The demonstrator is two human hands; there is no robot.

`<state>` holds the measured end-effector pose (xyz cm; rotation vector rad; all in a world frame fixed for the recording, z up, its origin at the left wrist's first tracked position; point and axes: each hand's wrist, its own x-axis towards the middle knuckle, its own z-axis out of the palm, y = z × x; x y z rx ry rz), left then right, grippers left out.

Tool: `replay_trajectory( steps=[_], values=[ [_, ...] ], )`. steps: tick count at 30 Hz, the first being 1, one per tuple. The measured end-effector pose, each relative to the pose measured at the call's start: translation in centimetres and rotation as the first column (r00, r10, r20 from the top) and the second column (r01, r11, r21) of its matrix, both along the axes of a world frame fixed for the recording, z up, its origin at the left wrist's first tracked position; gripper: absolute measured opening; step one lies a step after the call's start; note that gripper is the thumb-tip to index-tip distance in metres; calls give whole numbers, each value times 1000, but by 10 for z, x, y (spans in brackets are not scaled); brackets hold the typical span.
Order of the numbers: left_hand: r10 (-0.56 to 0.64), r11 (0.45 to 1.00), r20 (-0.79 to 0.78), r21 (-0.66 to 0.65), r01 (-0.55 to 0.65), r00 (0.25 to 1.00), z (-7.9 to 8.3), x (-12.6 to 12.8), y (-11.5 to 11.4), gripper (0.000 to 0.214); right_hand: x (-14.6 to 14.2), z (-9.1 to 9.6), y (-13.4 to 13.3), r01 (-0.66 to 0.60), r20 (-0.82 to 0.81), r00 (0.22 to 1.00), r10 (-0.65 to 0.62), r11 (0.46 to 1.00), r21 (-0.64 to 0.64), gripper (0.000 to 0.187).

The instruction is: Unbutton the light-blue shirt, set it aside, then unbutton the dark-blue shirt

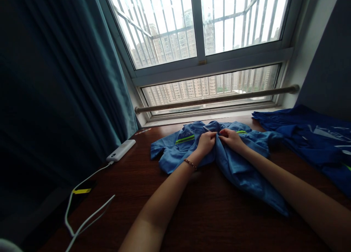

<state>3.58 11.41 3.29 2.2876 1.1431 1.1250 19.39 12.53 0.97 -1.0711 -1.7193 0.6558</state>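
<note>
A light blue shirt (233, 164) with bright yellow-green stripes lies rumpled on the dark wooden table (131, 222). My left hand (206, 142) is closed on the fabric near the middle of the shirt, close to its collar. Right beside it, my right hand (231, 139) pinches the same garment, its fingertips almost meeting the left ones. A fold of cloth hangs down between the two hands toward me. What exactly lies between the fingertips is too small to make out. A braided bracelet (190, 164) circles my left wrist.
Darker blue clothing (309, 135) is spread at the right. At the left, a white power strip (121, 151) trails a white cable (70, 204) with a yellow tag (81, 191). A blue curtain (90, 69) hangs there. Behind the table is a barred window with a horizontal rail (219, 99).
</note>
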Motion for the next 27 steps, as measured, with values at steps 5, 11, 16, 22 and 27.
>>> replay_trajectory(
  steps=[5, 11, 16, 22, 27],
  values=[
    [-41, 997, 96, -64, 48, 994, -1, 4, 2, 28, 1, -4, 3, -32, -1, 999, 32, 999, 1, 18],
    [-81, 808, 540, -456, 372, 838, -3, -7, 13, 22, 0, 3, 3, -46, -104, 993, 53, 997, 64, 17],
    [50, 804, 613, -493, 332, 788, 5, -17, 19, 22, 11, 20, 1, 37, -373, 927, -39, 999, -11, 17],
    [336, 934, 666, -324, -147, 666, 7, -9, 24, 11, 39, 31, 16, 336, -643, 690, -332, 934, -122, 24],
    [311, 950, 658, -221, -218, 686, 2, -6, 23, 18, 31, 38, 11, 609, -403, 677, -616, 776, -162, 29]
  ],
)
